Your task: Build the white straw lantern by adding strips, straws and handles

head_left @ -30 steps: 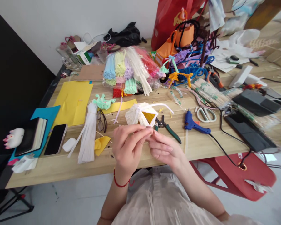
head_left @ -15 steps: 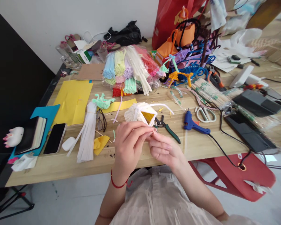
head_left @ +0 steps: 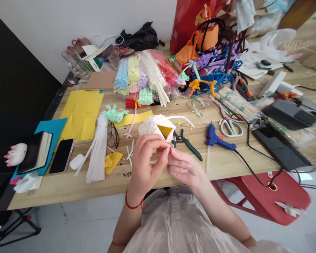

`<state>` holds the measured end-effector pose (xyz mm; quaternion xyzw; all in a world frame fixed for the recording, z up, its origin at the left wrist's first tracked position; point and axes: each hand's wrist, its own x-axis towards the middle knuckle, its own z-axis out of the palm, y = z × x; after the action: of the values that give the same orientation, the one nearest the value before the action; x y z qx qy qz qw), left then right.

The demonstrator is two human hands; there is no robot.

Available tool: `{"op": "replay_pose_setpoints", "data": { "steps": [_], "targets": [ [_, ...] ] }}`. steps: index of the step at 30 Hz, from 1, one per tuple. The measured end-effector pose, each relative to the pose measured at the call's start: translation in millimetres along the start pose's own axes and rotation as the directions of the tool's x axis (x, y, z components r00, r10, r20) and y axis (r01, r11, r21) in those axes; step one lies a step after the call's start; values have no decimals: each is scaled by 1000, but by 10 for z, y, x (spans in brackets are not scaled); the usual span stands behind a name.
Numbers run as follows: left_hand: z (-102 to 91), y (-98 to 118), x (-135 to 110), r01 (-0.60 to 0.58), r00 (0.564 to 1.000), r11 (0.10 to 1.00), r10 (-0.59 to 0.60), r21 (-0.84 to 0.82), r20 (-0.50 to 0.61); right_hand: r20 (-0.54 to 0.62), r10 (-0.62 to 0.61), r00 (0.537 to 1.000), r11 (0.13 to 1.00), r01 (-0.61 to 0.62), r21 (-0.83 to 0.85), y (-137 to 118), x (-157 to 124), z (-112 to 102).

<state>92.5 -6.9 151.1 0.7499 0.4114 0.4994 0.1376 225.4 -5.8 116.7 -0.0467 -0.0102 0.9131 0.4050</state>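
My left hand point(head_left: 147, 158) and my right hand point(head_left: 184, 167) meet over the front edge of the wooden table point(head_left: 226, 163). Their fingertips pinch together on something tiny that I cannot make out. A red string bracelet circles my left wrist. Just behind my hands lies a white fluffy pipe-cleaner figure point(head_left: 158, 125) with a yellow part and white strands sticking out. Green-handled pliers point(head_left: 188, 144) lie right of it, and a blue glue gun point(head_left: 217, 140) farther right.
A bundle of white pipe cleaners point(head_left: 97, 154), glasses, a phone point(head_left: 61, 156) and yellow paper point(head_left: 81, 112) lie on the left. Bagged coloured pipe cleaners point(head_left: 144, 79) and a red bag point(head_left: 192, 21) stand behind. White scissors point(head_left: 231, 128), black devices and a cable lie right. A red stool point(head_left: 274, 196) stands below.
My hands have stayed pinched together and shifted slightly; the left fingers have curled a little tighter. The view drifted slightly, uncovering small strands on the table beside my left hand.
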Motion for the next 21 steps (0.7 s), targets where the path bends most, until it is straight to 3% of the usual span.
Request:
{"op": "replay_pose_setpoints", "data": {
  "steps": [7, 11, 15, 18, 21],
  "targets": [
    [-12, -27, 2, 52, 998, 990, -56, -128, -30, -77, -28, 997, 995, 20, -101, -20, -3, 48],
    [-62, -216, -118, 137, 969, 960, -181, -243, -169, -174, -98, 980, 946, 37, -321, -23, -55, 87],
    [-207, -501, -319, 318, 905, 945, -327, -76, -272, -198, -191, 961, 816, 44, -576, -20, -170, -14],
    [-334, -664, -456, 469, 866, 881, -442, 68, -235, -223, -253, 941, 745, 43, -666, -36, -256, -153],
    [-416, -770, -555, 510, 855, 853, -486, 116, -183, -251, -342, 905, 695, 64, -716, -95, -322, -271]
  ]
}}
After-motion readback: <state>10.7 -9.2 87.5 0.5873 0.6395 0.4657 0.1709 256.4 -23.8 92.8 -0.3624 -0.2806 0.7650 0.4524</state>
